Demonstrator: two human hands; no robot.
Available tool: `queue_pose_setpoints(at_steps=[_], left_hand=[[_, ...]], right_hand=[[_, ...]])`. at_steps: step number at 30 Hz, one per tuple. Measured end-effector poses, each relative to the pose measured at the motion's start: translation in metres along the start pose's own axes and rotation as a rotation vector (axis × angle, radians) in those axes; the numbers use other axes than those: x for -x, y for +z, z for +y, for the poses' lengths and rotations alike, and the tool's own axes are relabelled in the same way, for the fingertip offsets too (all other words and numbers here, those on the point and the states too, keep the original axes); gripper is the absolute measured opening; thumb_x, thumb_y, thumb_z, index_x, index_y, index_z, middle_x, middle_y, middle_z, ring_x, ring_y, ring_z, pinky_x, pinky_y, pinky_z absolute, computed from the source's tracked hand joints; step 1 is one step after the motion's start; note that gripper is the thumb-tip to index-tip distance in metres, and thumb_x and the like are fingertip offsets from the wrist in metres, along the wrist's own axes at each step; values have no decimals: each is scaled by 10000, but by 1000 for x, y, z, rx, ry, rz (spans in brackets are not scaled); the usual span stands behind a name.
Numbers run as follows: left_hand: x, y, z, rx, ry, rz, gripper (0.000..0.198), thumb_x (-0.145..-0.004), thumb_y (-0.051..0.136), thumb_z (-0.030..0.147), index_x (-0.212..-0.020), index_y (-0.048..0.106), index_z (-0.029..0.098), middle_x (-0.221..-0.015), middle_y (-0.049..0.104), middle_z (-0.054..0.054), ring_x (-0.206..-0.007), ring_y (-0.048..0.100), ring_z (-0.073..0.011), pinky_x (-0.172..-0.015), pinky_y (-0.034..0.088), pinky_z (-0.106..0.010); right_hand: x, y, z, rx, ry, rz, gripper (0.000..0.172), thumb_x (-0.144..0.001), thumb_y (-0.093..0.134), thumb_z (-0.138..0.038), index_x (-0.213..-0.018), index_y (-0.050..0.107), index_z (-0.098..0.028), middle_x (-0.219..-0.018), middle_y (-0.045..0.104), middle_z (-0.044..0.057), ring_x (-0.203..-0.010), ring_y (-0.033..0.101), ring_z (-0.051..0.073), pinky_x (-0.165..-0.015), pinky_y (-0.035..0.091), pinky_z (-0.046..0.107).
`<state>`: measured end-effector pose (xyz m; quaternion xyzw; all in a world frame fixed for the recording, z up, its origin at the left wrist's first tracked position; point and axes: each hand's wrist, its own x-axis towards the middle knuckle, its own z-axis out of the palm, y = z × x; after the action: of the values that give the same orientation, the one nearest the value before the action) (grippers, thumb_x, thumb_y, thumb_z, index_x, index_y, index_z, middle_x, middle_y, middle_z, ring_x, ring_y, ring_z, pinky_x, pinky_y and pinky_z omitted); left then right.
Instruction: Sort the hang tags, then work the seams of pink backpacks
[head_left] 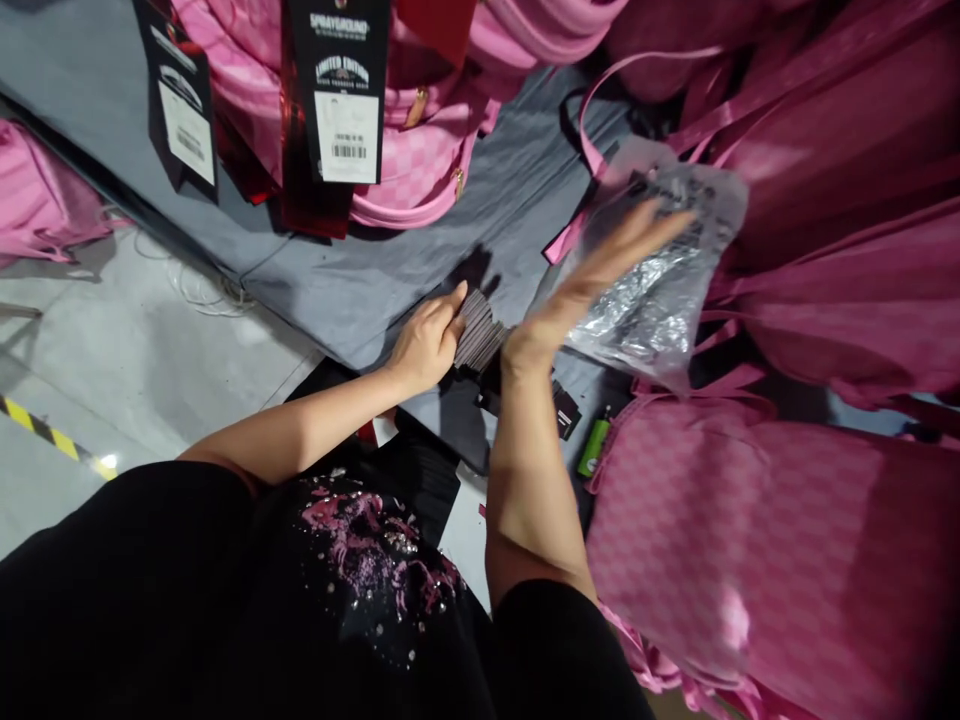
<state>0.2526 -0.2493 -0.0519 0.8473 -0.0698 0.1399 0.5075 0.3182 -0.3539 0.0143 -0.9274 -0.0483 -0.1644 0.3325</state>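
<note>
The grey table (pixel 315 290) (creased on top) bears a plastic bag (pixel 656 295).

The left arm (pixel 300 430), bare below the short sleeve, slants inward across the front of the body to the left hand (pixel 426 342). Its back faces up, the fingers (pixel 455 296) partly bent, with one pointing ahead. The right arm (pixel 531 480) reaches almost straight forward, and the right wrist (pixel 529 345) bends sharply so that the right hand (pixel 600 270) angles out to the right. That hand is motion-blurred, its fingers extended and parted.
</note>
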Motion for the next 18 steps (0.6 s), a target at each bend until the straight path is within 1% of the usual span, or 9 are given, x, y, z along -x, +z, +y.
queue_pose_setpoints(at_steps=[2, 5, 7, 9, 11, 13, 15, 16, 18], left_hand=[[0, 0, -1, -11, 12, 7, 516, -1061, 254, 347, -1463, 462, 98, -1371, 616, -162, -1274, 582, -216, -1116, 466, -400], [0, 0, -2, -21, 7, 14, 569, -1067, 216, 397, -1464, 448, 62, -1360, 614, -191, -1266, 584, -225, -1092, 481, -403], [0, 0, -3, -21, 5, 4, 586, -1068, 203, 427, -1466, 446, 73, -1353, 621, -186, -1259, 586, -229, -1082, 484, -410], [0, 0, -3, -20, 21, -9, 597, -1067, 180, 448, -1482, 431, 99, -1357, 621, -171, -1253, 586, -228, -1081, 480, -415], [0, 0, -2, -21, 25, -11, 612, -1066, 149, 459, -1498, 412, 114, -1373, 608, -167, -1263, 577, -228, -1089, 471, -417], [0, 0, -2, -23, 10, -14, 623, -1064, 136, 471, -1504, 405, 121, -1380, 601, -166, -1271, 572, -229, -1092, 468, -418], [0, 0, -1, -23, -10, -24, 618, -1065, 140, 470, -1502, 407, 125, -1387, 597, -166, -1284, 566, -229, -1099, 466, -424], [0, 0, -1, -21, -8, -28, 613, -1065, 139, 462, -1502, 406, 124, -1387, 598, -166, -1284, 566, -228, -1100, 468, -425], [0, 0, -2, -16, 18, -24, 606, -1066, 141, 445, -1501, 403, 114, -1378, 602, -167, -1273, 572, -225, -1100, 469, -420]], right_hand=[[3, 3, 3, -5, 22, 54, 621, -892, -318, -325, -1481, -424, -161, -1694, -193, 91, -1584, -141, 183, -1239, 29, 635], [8, 5, 8, -35, 31, -55, 728, -975, -89, -418, -1535, -220, 30, -1687, -34, 247, -1597, -39, 229, -1255, 60, 589], [10, 2, 9, -66, 44, -61, 728, -976, -61, -395, -1530, -173, 63, -1674, 35, 279, -1597, 43, 221, -1262, 94, 556], [11, 0, 8, -62, 76, 9, 650, -943, -183, -289, -1547, -234, -54, -1695, 6, 195, -1598, 3, 184, -1252, 91, 592], [13, 0, 6, -33, 92, 25, 632, -940, -199, -267, -1558, -245, -141, -1704, -20, 137, -1592, -84, 170, -1239, 49, 633], [15, 2, 6, -33, 65, -46, 660, -981, -61, -352, -1564, -199, -75, -1700, -14, 181, -1594, -78, 192, -1248, 17, 614], [16, 4, 8, -66, 17, -66, 719, -985, 18, -406, -1561, -204, -37, -1701, -20, 197, -1599, 4, 204, -1263, 31, 568], [16, 4, 9, -86, -4, -38, 699, -982, -19, -396, -1560, -250, -78, -1710, -49, 156, -1599, 21, 198, -1262, 54, 567], [14, 5, 11, -110, 5, 9, 616, -954, -154, -340, -1495, -409, -193, -1706, -171, 47, -1594, -55, 184, -1245, 68, 615]])
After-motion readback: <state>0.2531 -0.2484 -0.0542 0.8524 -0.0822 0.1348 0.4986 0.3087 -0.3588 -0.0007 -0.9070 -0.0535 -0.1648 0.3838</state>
